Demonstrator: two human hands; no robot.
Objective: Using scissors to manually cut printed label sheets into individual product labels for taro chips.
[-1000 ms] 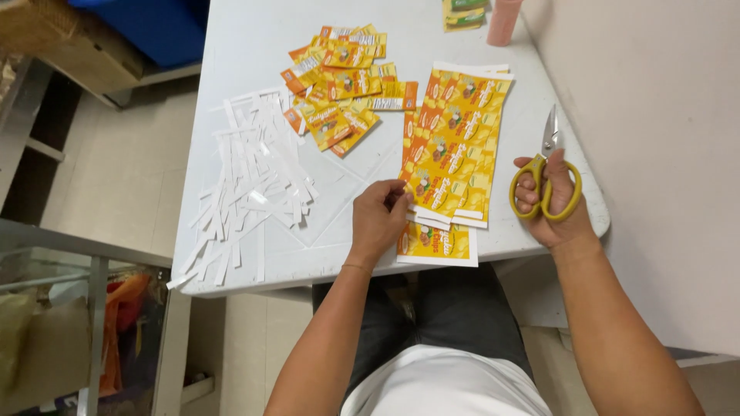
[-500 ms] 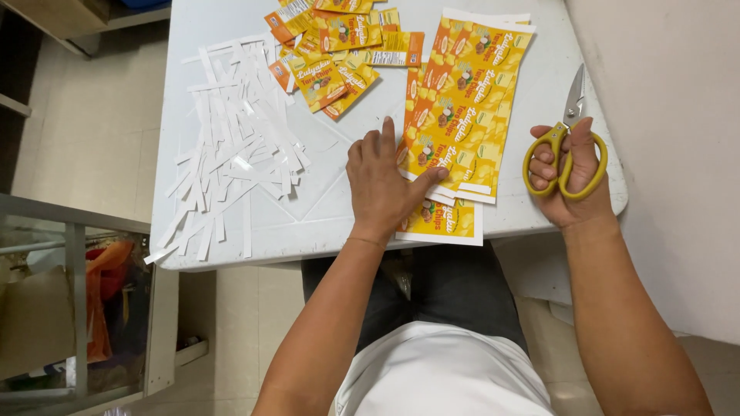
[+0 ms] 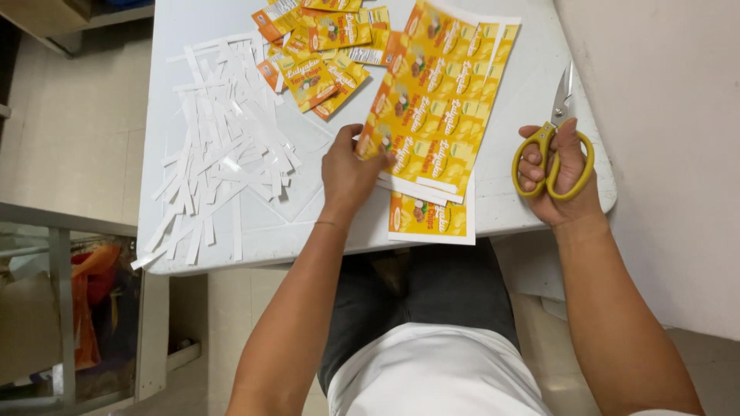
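Centrally, the left hand (image 3: 348,173) pinches the lower left corner of a printed orange-and-yellow label sheet (image 3: 439,100), its grip pressed on the paper's edge over the white table (image 3: 509,208). At right, the right hand (image 3: 561,173) grips yellow-handled scissors (image 3: 556,146), blades together. Cut labels (image 3: 320,50) lie upper centre; white paper strips (image 3: 223,146) at left.

The person wears a plain white shirt (image 3: 439,370) and dark grey trousers (image 3: 455,289). Both arms are bare, with no sleeves. A thin bracelet (image 3: 333,225) goes round the left wrist
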